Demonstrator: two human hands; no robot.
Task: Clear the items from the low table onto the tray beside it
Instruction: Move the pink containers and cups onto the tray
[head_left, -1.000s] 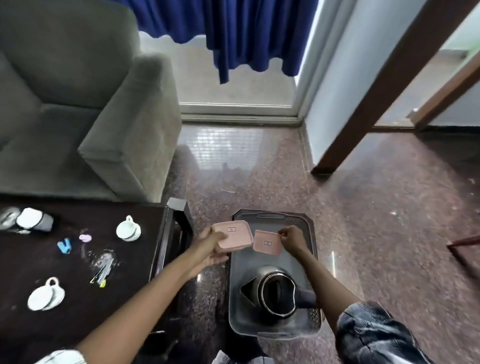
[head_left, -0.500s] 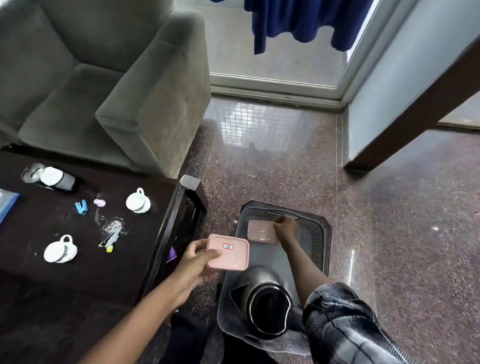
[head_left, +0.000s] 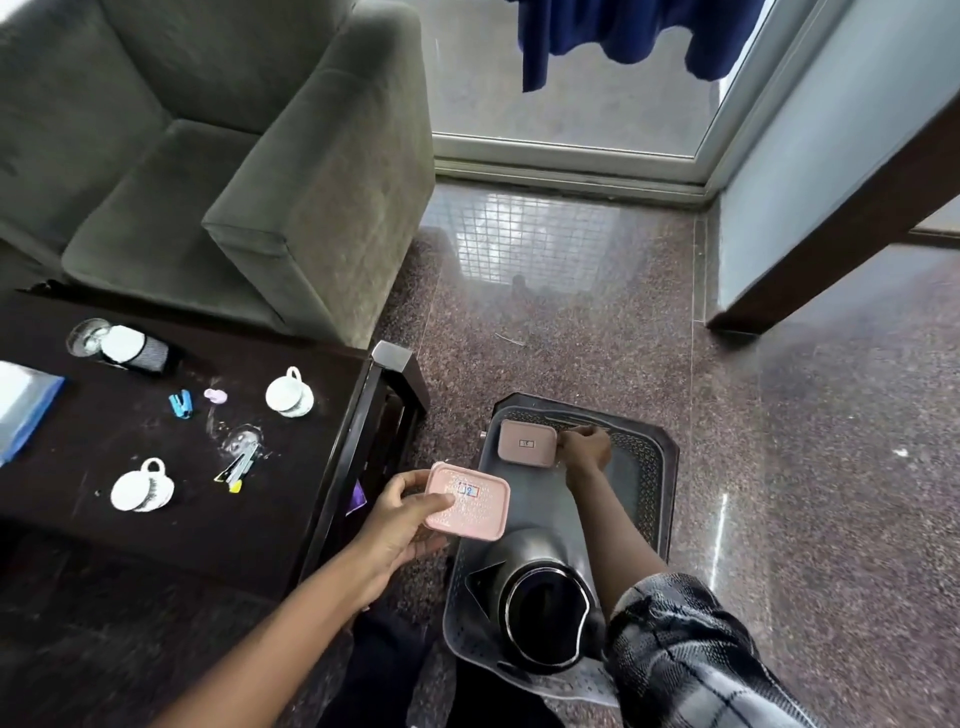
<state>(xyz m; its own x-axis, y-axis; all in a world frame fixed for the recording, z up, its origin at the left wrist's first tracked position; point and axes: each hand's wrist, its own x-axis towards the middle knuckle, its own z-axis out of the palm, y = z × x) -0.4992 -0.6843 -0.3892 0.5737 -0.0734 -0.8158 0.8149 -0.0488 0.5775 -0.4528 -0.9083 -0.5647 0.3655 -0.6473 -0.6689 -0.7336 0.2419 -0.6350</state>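
Tray (head_left: 660, 467) on floor (head_left: 810, 467), right of counter (head_left: 130, 561) — kettle (head_left: 545, 608) at near end, box (head_left: 525, 442) at far end; armchair (head_left: 218, 171) behind counter.

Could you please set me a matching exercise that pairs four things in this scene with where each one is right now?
Things:
1. kettle
2. lighter pink box
3. darker pink box
4. white cup nearest the tray

Places:
A. on the low table
B. held in the left hand
C. at the near end of the tray
D. at the far end of the tray, beside the right hand

Pairs: 1-C; 2-B; 3-D; 4-A
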